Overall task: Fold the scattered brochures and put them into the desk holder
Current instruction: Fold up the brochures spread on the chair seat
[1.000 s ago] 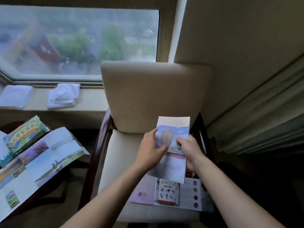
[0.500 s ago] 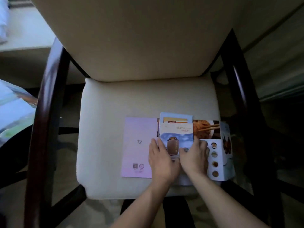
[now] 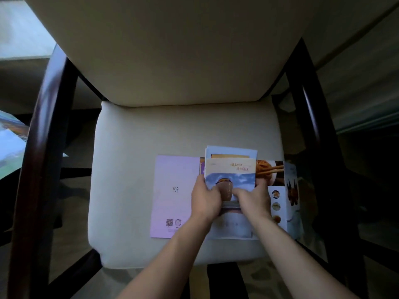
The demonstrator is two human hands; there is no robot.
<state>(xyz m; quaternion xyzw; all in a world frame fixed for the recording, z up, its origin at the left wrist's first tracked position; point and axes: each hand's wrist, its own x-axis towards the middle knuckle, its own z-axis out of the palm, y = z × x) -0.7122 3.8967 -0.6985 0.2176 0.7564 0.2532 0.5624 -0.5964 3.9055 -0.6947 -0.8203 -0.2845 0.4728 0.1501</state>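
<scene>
A folded brochure with a brown jar on a blue sky lies on the chair seat, on top of other printed sheets. My left hand grips its left edge, thumb on the cover. My right hand grips its right edge, thumb lying across the jar picture. Just behind it peeks another folded brochure. Beneath them lie a lilac sheet on the left and an unfolded food leaflet on the right. I cannot make out a desk holder.
The cream chair has dark wooden arms on both sides and a tall padded back. A large unfolded map brochure shows at the left edge. A curtain hangs at the right.
A second ago both hands held the brochure up before the chair back. It has come down onto the sheets on the seat, the view has tilted downward, and both thumbs have slid onto the cover.
</scene>
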